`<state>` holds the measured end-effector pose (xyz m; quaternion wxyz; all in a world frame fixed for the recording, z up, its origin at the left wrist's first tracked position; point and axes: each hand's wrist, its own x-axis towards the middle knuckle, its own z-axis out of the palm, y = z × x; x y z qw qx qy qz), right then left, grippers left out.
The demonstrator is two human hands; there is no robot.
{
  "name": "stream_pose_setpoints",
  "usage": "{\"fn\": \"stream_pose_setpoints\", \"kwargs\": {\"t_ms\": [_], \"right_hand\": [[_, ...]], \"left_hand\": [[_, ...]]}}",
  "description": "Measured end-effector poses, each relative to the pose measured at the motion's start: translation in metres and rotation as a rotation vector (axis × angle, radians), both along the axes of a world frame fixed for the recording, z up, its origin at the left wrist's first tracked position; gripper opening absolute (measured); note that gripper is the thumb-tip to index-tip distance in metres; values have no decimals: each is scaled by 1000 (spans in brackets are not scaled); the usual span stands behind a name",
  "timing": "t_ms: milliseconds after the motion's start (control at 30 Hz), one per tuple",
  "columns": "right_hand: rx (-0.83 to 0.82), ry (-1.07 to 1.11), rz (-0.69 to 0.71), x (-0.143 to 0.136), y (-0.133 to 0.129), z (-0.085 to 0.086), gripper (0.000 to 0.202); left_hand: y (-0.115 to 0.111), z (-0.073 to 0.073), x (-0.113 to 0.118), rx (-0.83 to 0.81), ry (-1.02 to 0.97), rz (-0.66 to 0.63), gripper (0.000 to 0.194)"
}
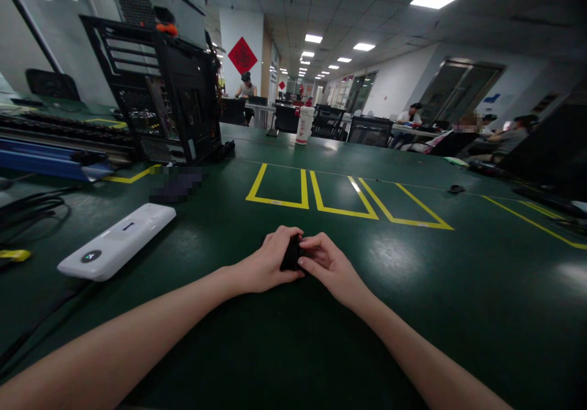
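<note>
A small black object (290,256) is between my two hands, low over the green table (284,343). My left hand (269,260) wraps round its left side, fingers over the top and thumb along the near edge. My right hand (331,267) touches its right side with bent fingers and the thumb tip. What the object is cannot be made out, as the fingers cover much of it. Beyond the hands, yellow tape outlines (277,203) mark the table.
To the left lie a white device (120,239) with a black cable and a dark blurred item (177,184). Behind them stands an open black computer case (183,98). A white bottle (304,126) stands at the far edge. Several people sit in the background.
</note>
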<state>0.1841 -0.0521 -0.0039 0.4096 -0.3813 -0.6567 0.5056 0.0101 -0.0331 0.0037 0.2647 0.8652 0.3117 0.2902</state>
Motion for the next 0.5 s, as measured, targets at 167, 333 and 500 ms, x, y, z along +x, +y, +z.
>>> {"fn": "stream_pose_setpoints", "kwargs": {"t_ms": [167, 333, 500], "right_hand": [[-13, -85, -26, 1, -1, 2, 31], [-5, -99, 22, 3, -5, 4, 30], [22, -67, 10, 1, -4, 3, 17]], "left_hand": [[-1, 3, -1, -33, 12, -14, 59], [-2, 7, -4, -43, 30, -20, 58], [-1, 4, -2, -27, 22, -16, 58]]}}
